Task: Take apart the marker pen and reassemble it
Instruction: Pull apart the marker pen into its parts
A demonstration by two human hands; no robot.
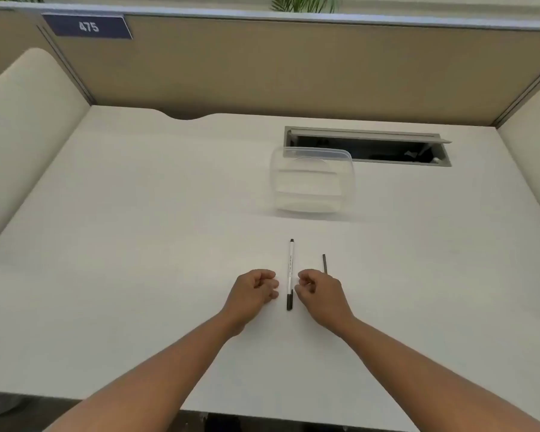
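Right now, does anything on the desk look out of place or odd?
A thin dark rod lies alone, apart from the marker pen, just beyond the right hand; it may be a pen part. The clear container lies tipped on its side.

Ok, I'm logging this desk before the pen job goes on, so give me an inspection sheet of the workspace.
Surface: white desk, flat, no spills seen.
Job's things: marker pen lying between the hands, black cap end toward the person; thin dark rod lying apart, just right of it, near end hidden behind the right hand.
Clutter: clear plastic container beyond the pen, nothing visible inside.
Grippers: left hand and right hand loosely curled, flanking the pen; whether they pinch anything small cannot be told.
Cables: nothing seen on the desk; open cable hatch, dark inside.
Surroundings: tan partition, sign "475", plant leaves above.
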